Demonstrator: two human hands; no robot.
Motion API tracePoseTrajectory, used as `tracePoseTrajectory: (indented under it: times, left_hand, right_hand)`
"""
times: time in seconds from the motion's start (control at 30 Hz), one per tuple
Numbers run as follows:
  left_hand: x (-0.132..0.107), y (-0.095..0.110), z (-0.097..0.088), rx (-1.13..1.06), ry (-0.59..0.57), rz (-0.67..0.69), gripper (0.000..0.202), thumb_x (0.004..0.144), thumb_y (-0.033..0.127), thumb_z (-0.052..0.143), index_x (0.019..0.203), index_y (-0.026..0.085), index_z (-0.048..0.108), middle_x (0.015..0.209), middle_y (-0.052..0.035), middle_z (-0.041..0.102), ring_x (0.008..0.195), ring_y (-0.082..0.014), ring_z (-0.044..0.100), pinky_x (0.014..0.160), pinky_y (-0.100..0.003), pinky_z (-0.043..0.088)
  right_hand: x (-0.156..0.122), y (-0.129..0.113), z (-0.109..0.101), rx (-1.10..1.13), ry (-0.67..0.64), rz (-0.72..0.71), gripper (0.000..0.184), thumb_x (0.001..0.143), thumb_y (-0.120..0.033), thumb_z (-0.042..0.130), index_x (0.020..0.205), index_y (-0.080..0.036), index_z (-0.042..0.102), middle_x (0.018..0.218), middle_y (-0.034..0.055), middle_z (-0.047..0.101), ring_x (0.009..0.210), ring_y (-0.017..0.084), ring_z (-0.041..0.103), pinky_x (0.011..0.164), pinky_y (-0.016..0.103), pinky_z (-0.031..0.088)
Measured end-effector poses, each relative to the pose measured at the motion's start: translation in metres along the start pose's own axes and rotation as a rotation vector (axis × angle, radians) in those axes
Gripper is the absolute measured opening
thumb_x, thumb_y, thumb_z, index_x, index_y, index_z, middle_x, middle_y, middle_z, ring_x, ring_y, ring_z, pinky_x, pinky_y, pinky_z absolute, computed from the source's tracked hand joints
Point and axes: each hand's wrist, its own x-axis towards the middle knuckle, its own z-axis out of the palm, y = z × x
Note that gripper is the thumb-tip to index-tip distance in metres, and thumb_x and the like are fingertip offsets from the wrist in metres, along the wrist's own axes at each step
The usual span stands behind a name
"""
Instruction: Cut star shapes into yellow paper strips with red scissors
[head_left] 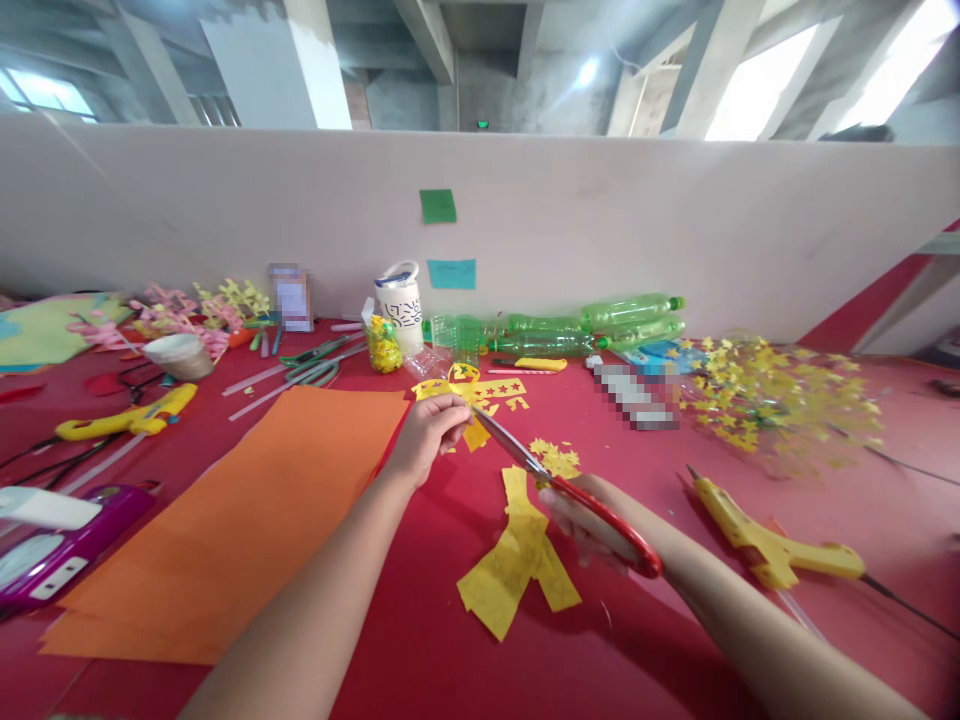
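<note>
My left hand (429,432) is closed in a pinch on a small piece of yellow paper (475,432) above the red table (420,640). My right hand (589,520) grips red-handled scissors (600,512), whose blades (510,447) reach up-left to that yellow piece. Yellow paper scraps (517,565) lie under the scissors, and small yellow cut-out stars (556,458) sit just beyond them. A yellow strip with star-shaped holes (480,388) lies behind my left hand.
A large orange sheet (240,520) lies left. Yellow glue guns rest at right (772,545) and left (127,415). Green plastic bottles (600,322), a white cup (400,300), a jar of yellow bits (384,345), a yellow-star branch (780,395) and pink paper flowers (180,318) line the back wall.
</note>
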Motion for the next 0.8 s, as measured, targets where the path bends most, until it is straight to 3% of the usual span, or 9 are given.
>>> tracePoseTrajectory:
  times: [0.33,0.6,0.7,0.8]
  left_hand:
    - [0.0,-0.001,-0.001,0.026,0.002,0.005,0.019,0.073,0.031,0.06,0.062,0.017,0.056,0.047,0.0054,0.043,0.041,-0.0052,0.032,0.038,-0.019,0.019]
    - [-0.003,0.0,0.005,0.167,0.024,0.13,0.021,0.078,0.031,0.055,0.061,0.019,0.054,0.051,0.0045,0.044,0.045,-0.0085,0.036,0.044,-0.023,0.026]
    - [-0.004,0.003,0.008,0.222,0.051,0.217,0.022,0.079,0.029,0.055,0.059,0.019,0.053,0.057,0.003,0.044,0.053,-0.0109,0.041,0.052,-0.024,0.033]
    - [-0.005,0.006,0.011,0.281,0.089,0.346,0.023,0.079,0.026,0.054,0.058,0.018,0.054,0.074,-0.0011,0.052,0.075,-0.0153,0.05,0.071,-0.026,0.039]
  right_hand:
    - [-0.002,-0.008,0.0,0.0,-0.003,0.018,0.045,0.082,-0.055,0.058,0.059,-0.019,0.044,0.033,-0.0076,0.038,0.028,0.007,0.042,0.032,0.016,0.033]
    - [-0.001,-0.005,0.003,0.035,0.027,0.0,0.046,0.083,-0.059,0.055,0.063,-0.017,0.049,0.04,-0.0052,0.045,0.029,0.006,0.04,0.03,0.015,0.028]
    - [-0.002,-0.006,0.003,0.042,0.021,-0.004,0.048,0.082,-0.061,0.054,0.063,-0.017,0.049,0.041,-0.0052,0.046,0.03,0.006,0.04,0.03,0.015,0.029]
    - [-0.001,-0.005,0.003,0.06,-0.005,-0.035,0.052,0.083,-0.065,0.05,0.065,-0.016,0.05,0.043,-0.0052,0.046,0.032,0.006,0.041,0.031,0.015,0.03]
